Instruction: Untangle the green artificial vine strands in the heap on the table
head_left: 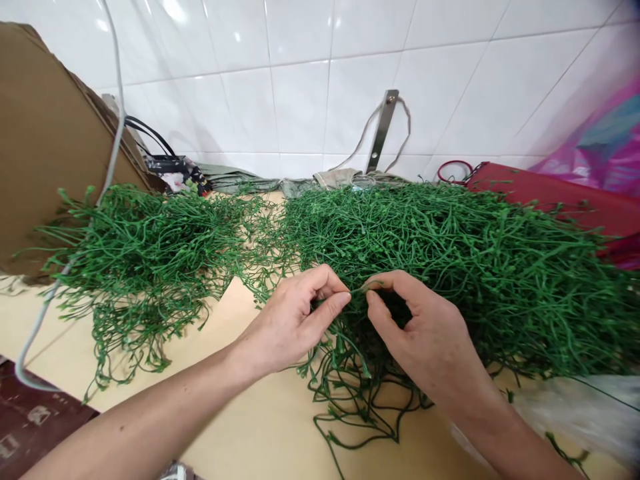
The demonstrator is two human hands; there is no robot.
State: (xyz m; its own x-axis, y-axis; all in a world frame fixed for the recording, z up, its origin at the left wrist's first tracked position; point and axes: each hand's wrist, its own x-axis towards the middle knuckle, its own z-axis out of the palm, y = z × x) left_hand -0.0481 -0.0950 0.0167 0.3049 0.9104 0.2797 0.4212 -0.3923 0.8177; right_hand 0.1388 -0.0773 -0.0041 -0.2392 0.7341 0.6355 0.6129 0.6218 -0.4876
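Both hands meet near the middle of the head view, fingertips a short gap apart. My left hand point(300, 313) is closed in a pinch on a thin green plastic stem point(359, 291). From the other side, my right hand point(420, 327) pinches the same stem between thumb and forefinger. Just behind and to the right spreads a large heap of green plastic stems point(450, 247) with small knobbed tips. Several loose stems point(360, 407) trail below my hands toward the near edge. What lies inside the curled fingers of my left hand is hidden.
A smaller pile of green stems point(150, 240) lies left on the tan tabletop point(240, 427). A brown cardboard box point(50, 133) and white cable point(117, 120) stand left. A red bag point(545, 193) sits back right, clear plastic point(580, 407) front right. White tiled wall point(300, 107) closes the back.
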